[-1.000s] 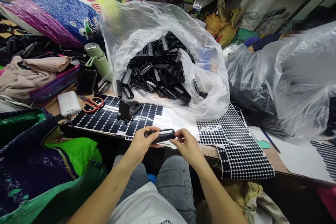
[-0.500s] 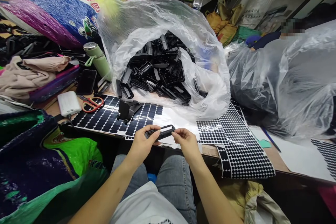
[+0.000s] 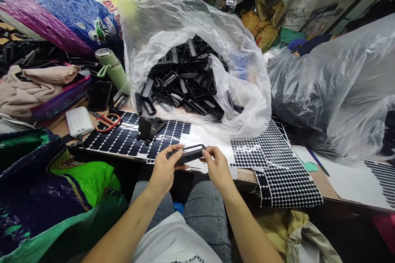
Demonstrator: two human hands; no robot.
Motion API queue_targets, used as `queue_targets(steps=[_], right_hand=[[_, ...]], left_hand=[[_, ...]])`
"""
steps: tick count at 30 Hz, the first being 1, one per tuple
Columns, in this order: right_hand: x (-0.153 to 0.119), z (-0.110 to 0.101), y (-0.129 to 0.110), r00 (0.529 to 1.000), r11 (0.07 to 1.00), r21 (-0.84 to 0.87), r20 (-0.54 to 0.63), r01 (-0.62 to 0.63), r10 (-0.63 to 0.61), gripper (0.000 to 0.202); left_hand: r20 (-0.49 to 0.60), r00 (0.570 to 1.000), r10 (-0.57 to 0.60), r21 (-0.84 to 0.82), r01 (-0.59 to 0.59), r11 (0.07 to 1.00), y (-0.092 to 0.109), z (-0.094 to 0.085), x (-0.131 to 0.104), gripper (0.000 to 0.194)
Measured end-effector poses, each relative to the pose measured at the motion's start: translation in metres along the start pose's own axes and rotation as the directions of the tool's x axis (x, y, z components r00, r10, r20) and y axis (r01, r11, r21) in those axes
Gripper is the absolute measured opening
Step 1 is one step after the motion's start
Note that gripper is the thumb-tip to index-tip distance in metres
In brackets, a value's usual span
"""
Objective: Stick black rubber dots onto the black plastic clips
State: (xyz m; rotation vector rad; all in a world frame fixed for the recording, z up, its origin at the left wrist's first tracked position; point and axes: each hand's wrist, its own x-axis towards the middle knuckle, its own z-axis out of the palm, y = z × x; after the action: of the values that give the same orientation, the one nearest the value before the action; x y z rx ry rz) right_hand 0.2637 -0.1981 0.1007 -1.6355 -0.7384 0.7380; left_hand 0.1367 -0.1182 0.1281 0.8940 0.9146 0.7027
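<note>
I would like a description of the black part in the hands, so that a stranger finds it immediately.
Start at the clear plastic bag of black parts on the table. Below it, at the near edge, the left hand and right hand hold a long black part. Unlike its neighbours, it is held, and white shows inside its rounded rim.

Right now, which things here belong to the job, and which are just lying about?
Seemingly in the job:
black part, in the left hand, right hand at its end
heaped black parts in the plastic bag
perhaps the dotted sheet

Probably just lying about:
green flask
phone
scissors
power bank
</note>
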Motion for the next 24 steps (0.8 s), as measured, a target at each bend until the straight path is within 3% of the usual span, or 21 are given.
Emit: queue_targets(steps=[7, 12, 15, 19, 22, 24], right_hand=[[0.0, 0.0, -0.009, 1.0, 0.999, 0.047, -0.03, 0.001, 0.0, 0.022], [0.002, 0.004, -0.013, 0.987, 0.933, 0.357, -0.135, -0.03, 0.083, 0.026], [0.008, 0.009, -0.016, 0.985, 0.895, 0.438, -0.105, -0.078, 0.138, 0.029], [0.01, 0.019, -0.021, 0.99, 0.934, 0.351, -0.087, -0.072, 0.109, 0.035], [0.003, 0.028, -0.023, 0.985, 0.899, 0.413, -0.021, -0.147, 0.171, 0.039], [-0.001, 0.033, -0.023, 0.97, 0.861, 0.45, 0.064, -0.237, 0.233, 0.041]], left_hand=[[-0.019, 1.0, -0.015, -0.061, 0.014, 0.998, 0.002, 0.002, 0.002, 0.027], [-0.01, 0.998, -0.065, -0.097, 0.064, 0.993, 0.012, -0.005, 0.005, 0.021], [-0.003, 0.997, -0.073, -0.114, 0.072, 0.991, 0.018, -0.008, 0.008, 0.019], [-0.058, 0.998, -0.036, -0.124, 0.028, 0.992, 0.019, -0.008, 0.002, 0.017], [-0.106, 0.994, 0.005, -0.115, -0.018, 0.993, 0.024, -0.012, -0.018, 0.018], [-0.174, 0.972, 0.158, -0.008, -0.162, 0.987, 0.038, -0.02, -0.037, 0.021]])
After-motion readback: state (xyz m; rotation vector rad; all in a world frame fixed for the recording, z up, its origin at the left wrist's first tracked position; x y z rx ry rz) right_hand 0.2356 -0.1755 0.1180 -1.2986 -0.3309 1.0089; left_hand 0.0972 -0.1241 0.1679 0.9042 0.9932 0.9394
